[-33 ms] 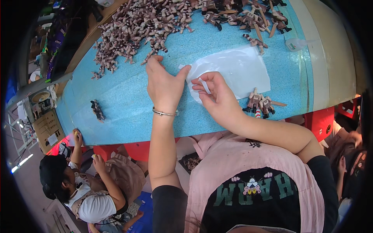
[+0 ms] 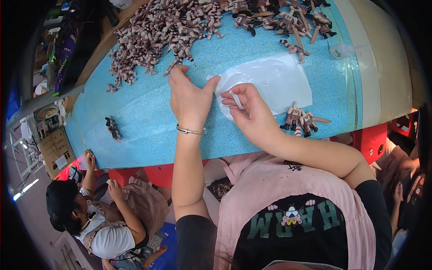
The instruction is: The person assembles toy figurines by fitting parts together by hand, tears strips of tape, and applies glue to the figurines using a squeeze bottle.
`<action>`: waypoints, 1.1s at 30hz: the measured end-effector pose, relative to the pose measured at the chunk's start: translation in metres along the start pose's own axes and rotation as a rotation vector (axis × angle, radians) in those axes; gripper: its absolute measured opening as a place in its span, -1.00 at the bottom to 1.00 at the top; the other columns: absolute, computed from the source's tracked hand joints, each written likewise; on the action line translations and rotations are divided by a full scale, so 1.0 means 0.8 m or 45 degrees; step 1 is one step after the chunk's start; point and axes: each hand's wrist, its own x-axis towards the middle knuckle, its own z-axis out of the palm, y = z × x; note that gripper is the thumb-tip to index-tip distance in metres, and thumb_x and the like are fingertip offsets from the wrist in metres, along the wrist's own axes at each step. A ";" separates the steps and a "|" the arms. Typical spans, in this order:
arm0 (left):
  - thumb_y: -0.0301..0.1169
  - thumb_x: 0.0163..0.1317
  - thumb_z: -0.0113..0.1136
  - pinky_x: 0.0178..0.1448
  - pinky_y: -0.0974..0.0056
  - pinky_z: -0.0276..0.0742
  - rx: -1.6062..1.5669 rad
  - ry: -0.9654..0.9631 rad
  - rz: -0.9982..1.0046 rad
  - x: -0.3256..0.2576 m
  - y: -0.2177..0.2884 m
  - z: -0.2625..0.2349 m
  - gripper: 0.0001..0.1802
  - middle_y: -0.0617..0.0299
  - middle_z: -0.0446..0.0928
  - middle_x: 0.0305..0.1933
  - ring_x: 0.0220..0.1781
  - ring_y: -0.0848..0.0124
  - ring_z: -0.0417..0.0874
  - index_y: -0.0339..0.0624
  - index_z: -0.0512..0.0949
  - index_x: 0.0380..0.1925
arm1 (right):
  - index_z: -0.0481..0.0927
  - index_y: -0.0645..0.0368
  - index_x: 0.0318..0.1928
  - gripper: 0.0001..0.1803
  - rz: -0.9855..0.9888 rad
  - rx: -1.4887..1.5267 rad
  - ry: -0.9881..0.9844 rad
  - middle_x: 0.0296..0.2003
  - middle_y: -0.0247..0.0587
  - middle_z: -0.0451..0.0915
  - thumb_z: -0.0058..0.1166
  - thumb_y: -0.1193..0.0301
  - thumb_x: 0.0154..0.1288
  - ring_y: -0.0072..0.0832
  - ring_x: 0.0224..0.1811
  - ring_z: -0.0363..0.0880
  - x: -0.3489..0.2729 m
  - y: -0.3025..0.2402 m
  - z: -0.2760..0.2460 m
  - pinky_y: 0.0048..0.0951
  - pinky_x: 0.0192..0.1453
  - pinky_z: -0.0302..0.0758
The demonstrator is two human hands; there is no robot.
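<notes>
My left hand is over the blue table, thumb spread away from the fingers, with nothing visible in it. Its fingertips come right up to a small toy figure at the near edge of a large pile; whether they touch is unclear. A narrow white strip is between the fingers of my right hand, which is bent inward. Beneath and beyond that hand lies a white translucent sheet. Two assembled figures rest beside the sheet's near right corner.
Heaped brown-and-cream figure parts cover the far left. More figures with brown flat pieces lie at the far right, near a clear bottle. One dark figure stands apart at left. A co-worker sits at the lower left.
</notes>
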 end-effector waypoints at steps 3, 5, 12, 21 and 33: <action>-0.16 -0.16 0.49 -0.18 0.13 0.48 -0.001 -0.032 0.019 0.004 -0.006 0.002 -0.30 0.08 0.42 -0.19 -0.20 0.15 0.51 -0.24 0.33 -0.09 | 0.17 0.26 0.09 -0.63 -0.018 -0.005 -0.015 0.09 -0.02 0.43 -0.19 0.71 0.29 -0.37 0.18 0.44 -0.001 0.002 -0.004 -0.44 0.22 0.39; -0.15 -0.16 0.49 -0.19 0.14 0.48 -0.005 -0.053 0.003 0.011 -0.009 -0.001 -0.31 0.09 0.42 -0.20 -0.22 0.17 0.51 -0.24 0.35 -0.11 | 0.17 0.26 0.09 -0.62 -0.014 -0.059 -0.046 0.09 -0.01 0.43 -0.19 0.72 0.27 -0.36 0.19 0.43 -0.001 0.003 -0.005 -0.44 0.23 0.38; -0.17 -0.11 0.47 -0.26 0.18 0.44 -0.036 -0.077 0.003 0.011 -0.016 -0.002 -0.42 0.17 0.42 -0.29 -0.31 0.24 0.48 -0.17 0.41 -0.15 | 0.22 0.27 0.03 -0.60 -0.145 -0.010 0.006 0.00 0.03 0.47 -0.15 0.74 0.16 -0.27 0.12 0.52 -0.003 0.011 -0.001 -0.35 0.18 0.43; -0.27 0.03 0.37 -0.27 0.19 0.43 -0.112 0.052 0.077 0.009 -0.032 0.013 -0.60 0.19 0.42 -0.34 -0.34 0.28 0.47 -0.15 0.45 -0.18 | 0.20 0.29 0.05 -0.58 -0.117 0.035 0.007 0.02 0.06 0.46 -0.16 0.74 0.16 -0.28 0.15 0.49 -0.004 0.015 0.000 -0.36 0.21 0.41; -0.16 -0.04 0.40 -0.18 0.16 0.45 -0.027 0.069 0.130 -0.008 -0.011 0.008 -0.44 0.12 0.42 -0.26 -0.25 0.19 0.49 -0.26 0.42 -0.13 | 0.20 0.25 0.06 -0.61 -0.129 0.166 -0.009 0.05 0.04 0.44 -0.16 0.73 0.22 -0.35 0.14 0.48 -0.004 0.008 -0.004 -0.39 0.20 0.42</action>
